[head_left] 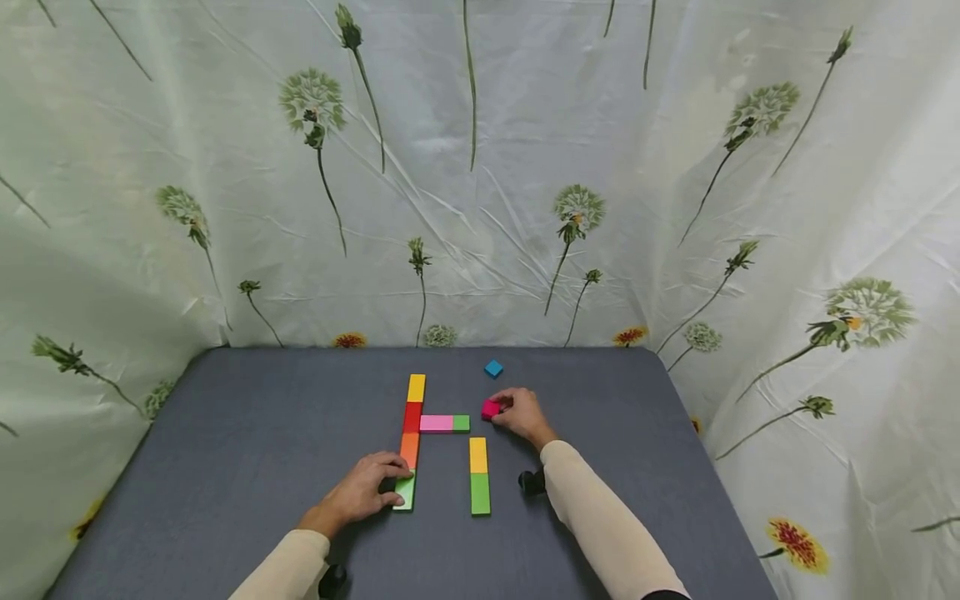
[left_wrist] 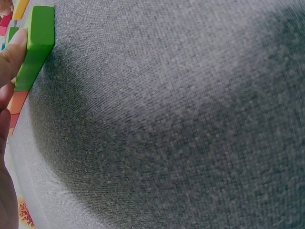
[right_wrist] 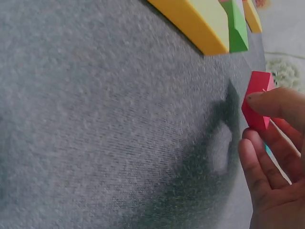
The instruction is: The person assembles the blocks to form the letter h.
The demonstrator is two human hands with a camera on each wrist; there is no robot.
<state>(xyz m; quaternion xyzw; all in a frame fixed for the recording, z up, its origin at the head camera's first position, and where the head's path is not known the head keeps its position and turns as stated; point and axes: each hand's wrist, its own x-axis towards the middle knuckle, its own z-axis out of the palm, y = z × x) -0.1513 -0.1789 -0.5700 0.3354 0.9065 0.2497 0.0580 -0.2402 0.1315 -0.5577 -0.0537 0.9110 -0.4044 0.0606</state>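
My right hand [head_left: 521, 414] pinches a small crimson block [head_left: 491, 409] between thumb and fingers. In the right wrist view the crimson block [right_wrist: 257, 99] appears tilted, held clear of the grey cloth. My left hand [head_left: 363, 487] touches the light green block [head_left: 406, 492] at the near end of a column, thumb and a finger on it. Above that block the column has an orange block [head_left: 409, 450], a red block [head_left: 412, 417] and a yellow block [head_left: 416, 388]. A pink block [head_left: 437, 424] and a small green block [head_left: 461, 424] extend rightward from the column.
Right of the column, a second yellow block [head_left: 478, 455] lies end to end with a longer green block [head_left: 480, 493]. A blue block [head_left: 492, 368] lies near the far edge of the grey table [head_left: 247, 433]. A flower-printed curtain [head_left: 487, 192] surrounds the table.
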